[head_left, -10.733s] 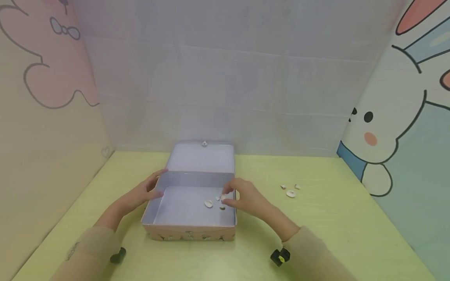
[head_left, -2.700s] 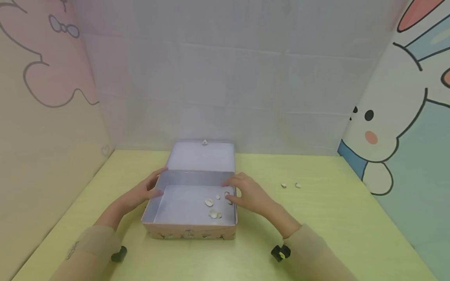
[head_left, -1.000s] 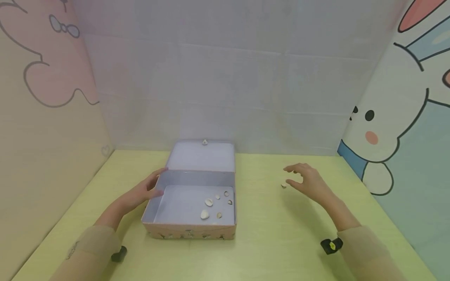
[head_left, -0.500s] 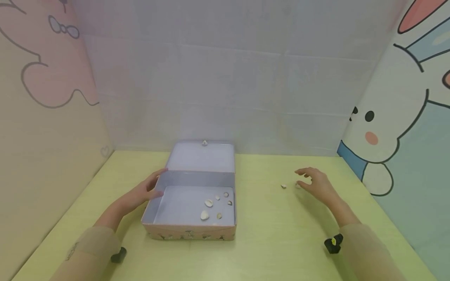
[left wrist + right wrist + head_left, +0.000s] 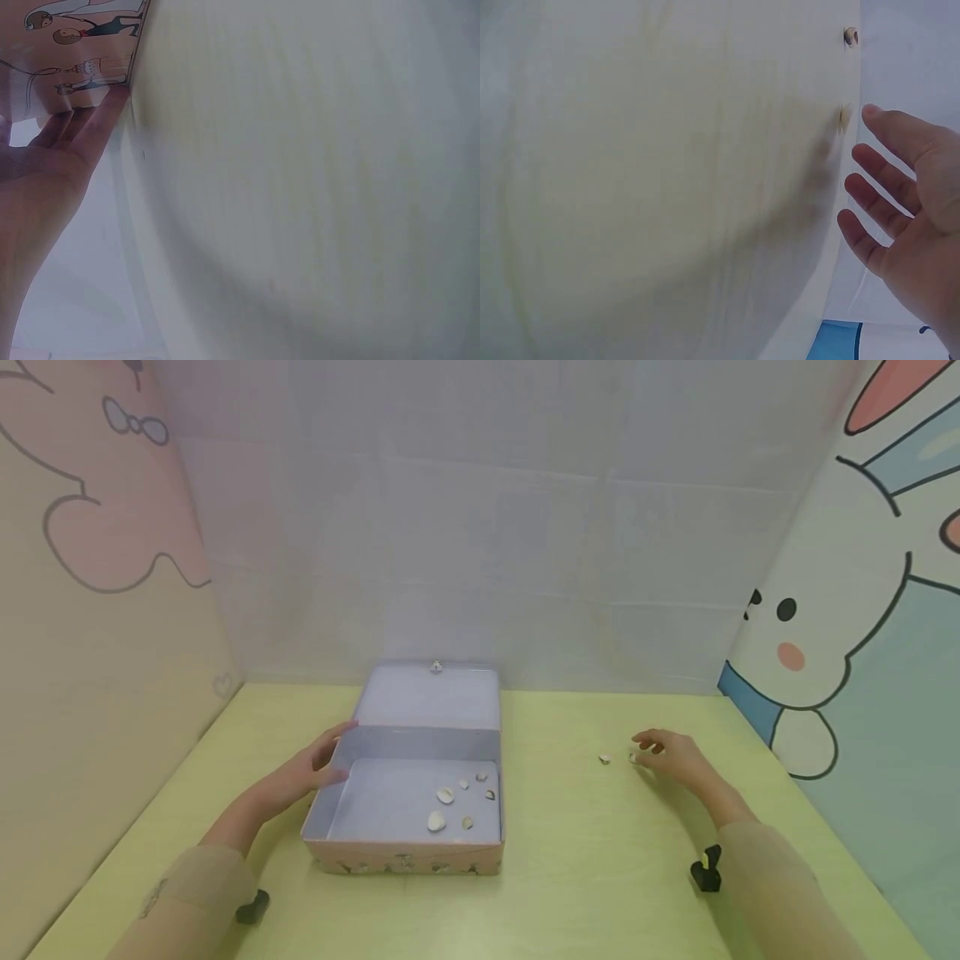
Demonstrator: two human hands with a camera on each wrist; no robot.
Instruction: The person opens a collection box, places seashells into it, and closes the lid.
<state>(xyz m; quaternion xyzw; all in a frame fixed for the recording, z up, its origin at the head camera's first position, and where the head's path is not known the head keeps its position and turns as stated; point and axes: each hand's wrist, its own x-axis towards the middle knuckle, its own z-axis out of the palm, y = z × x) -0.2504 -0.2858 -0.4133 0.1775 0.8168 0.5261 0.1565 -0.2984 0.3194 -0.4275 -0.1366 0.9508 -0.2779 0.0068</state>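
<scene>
A pink lidded box [image 5: 405, 853] with a lilac inside stands with its lid [image 5: 431, 695] laid back. Several seashells [image 5: 437, 821] lie in its right half. My left hand [image 5: 303, 768] holds the box's left side, thumb over the rim and fingers towards the rear corner. In the left wrist view, its fingers [image 5: 97, 131] lie along the edge of the printed side wall. My right hand [image 5: 678, 760] is low over the table at the right, fingers parted, thumb tip right by a small pale shell [image 5: 845, 118]. A second shell [image 5: 604, 759] lies just left of it.
The box and loose shells are on a pale yellow-green table [image 5: 570, 877]. A whitish sheet [image 5: 480, 527] hangs along the back, and cartoon-printed panels [image 5: 810, 652] rise at both sides. A black wrist device [image 5: 705, 870] is by the right sleeve.
Earlier my right hand was in the box; since then it has moved right and lowered beside a shell. The box holds more shells, the table fewer. My left hand has stayed put.
</scene>
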